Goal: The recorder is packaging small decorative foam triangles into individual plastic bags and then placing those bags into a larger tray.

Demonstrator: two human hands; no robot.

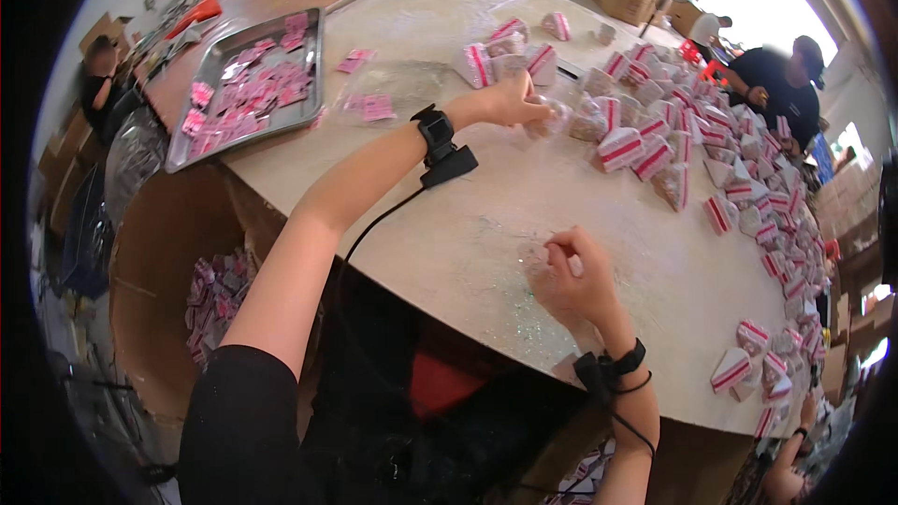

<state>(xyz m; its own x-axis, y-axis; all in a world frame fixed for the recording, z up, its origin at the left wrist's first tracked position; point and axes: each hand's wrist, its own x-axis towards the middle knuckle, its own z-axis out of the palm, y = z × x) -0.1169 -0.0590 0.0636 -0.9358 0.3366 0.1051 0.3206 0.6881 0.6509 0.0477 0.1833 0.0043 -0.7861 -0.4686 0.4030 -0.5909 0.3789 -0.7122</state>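
My left hand [510, 105] reaches across the table, its fingers closed around a small clear plastic packet [554, 120] beside the pile. Its contents are too blurred to make out. Nearer to me, my right hand [575, 281] is curled with the fingertips pinched, and what it holds, if anything, cannot be told. Green-white glitter [526, 304] lies on the tabletop beside and below that hand. Right of my left hand spreads a large heap of small wedge-shaped packets with pink-and-white striped labels [621, 148]. Several more striped packets [475, 65] stand just beyond my left hand.
A metal tray [316, 65] of pink cards [251, 98] lies at the left, with loose pink cards [378, 107] and clear plastic film [412, 82] near it. Below stands a large cardboard drum [150, 262] with pink-and-white pieces inside. Other people [781, 84] are around the table.
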